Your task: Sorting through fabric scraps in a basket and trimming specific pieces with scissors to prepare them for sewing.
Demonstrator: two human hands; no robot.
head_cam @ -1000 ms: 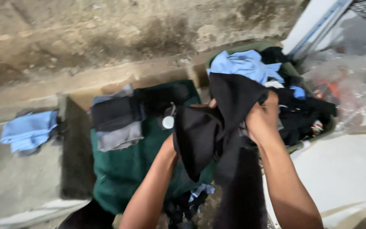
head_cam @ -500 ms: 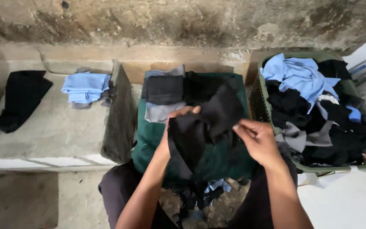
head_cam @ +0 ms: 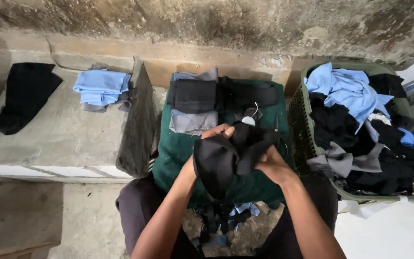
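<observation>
1. Head view: both hands are up over the green cloth (head_cam: 178,148), working a black garment (head_cam: 221,160). The left hand (head_cam: 207,144) is closed on its upper edge, fingers curled over; the right hand (head_cam: 271,165) pinches the bunched right side.
2. Done, by the look of it: folded black and grey pieces (head_cam: 195,103) sit stacked at the far end of the green cloth, and a light blue pile (head_cam: 100,86) lies on the concrete ledge (head_cam: 49,134).
3. Left, I'd judge: plenty. The green basket (head_cam: 297,124) on the right is heaped with black, grey and blue clothes.
4. The garment itself is crumpled, soft, dark, not yet flat.
</observation>
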